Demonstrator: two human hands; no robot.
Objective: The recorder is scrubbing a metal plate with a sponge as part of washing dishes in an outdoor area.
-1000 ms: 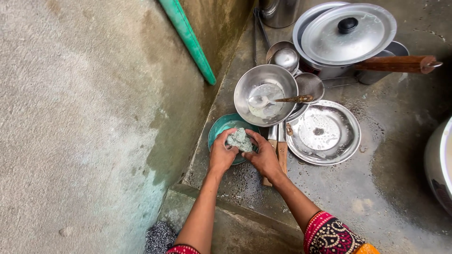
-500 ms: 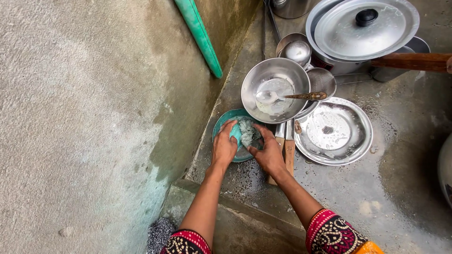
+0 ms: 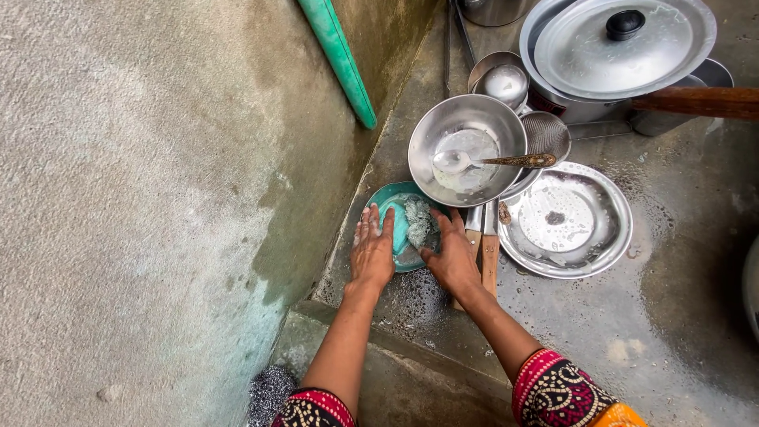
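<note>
Now a grey, soapy scrubber (image 3: 417, 221) is lying in the teal bowl (image 3: 398, 225). Both hands, left hand (image 3: 372, 249) and right hand (image 3: 451, 255), are resting spread and flat, having let go of the wad they were squeezing a second ago.

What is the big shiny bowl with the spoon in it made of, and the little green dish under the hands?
The big bowl looks like polished steel: silvery, with bright reflections on its rim. The spoon has a shiny metal scoop and a darker, patterned handle, maybe brass. The green dish looks like plastic, since its colour is solid and dull, though painted metal is possible.
</note>
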